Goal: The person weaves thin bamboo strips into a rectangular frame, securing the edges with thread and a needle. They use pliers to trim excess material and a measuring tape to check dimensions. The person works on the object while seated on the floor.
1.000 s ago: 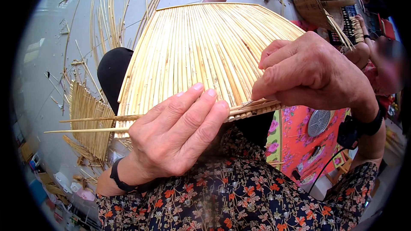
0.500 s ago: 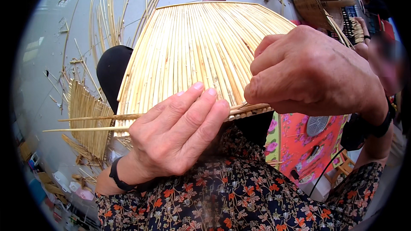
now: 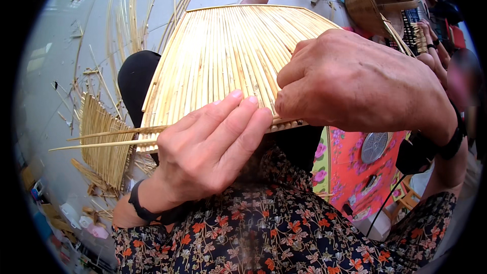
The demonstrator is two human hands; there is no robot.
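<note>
Stick panel (image 3: 218,56): pale straw yellow, lengthwise stripes with scattered brown flecks; far rod (image 3: 116,133) jutting left dull tan, near rod (image 3: 96,145) lighter yellow. Shirt (image 3: 243,228), near side: black ground, trailing leaf print in orange-red and beige. Cloth (image 3: 345,149) at right: coral red with pink-purple flowers, yellow-green border; disc (image 3: 375,147) on it grey; floor (image 3: 63,61) at far left pale grey.

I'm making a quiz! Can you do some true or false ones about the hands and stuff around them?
1. The left hand rests on the stick panel. True.
2. The right hand is far from the stick panel. False: it is at the panel's near edge.
3. Two thin sticks poke out left of the left hand. True.
4. The woven basket is at the upper left. False: it is upper right.
</note>
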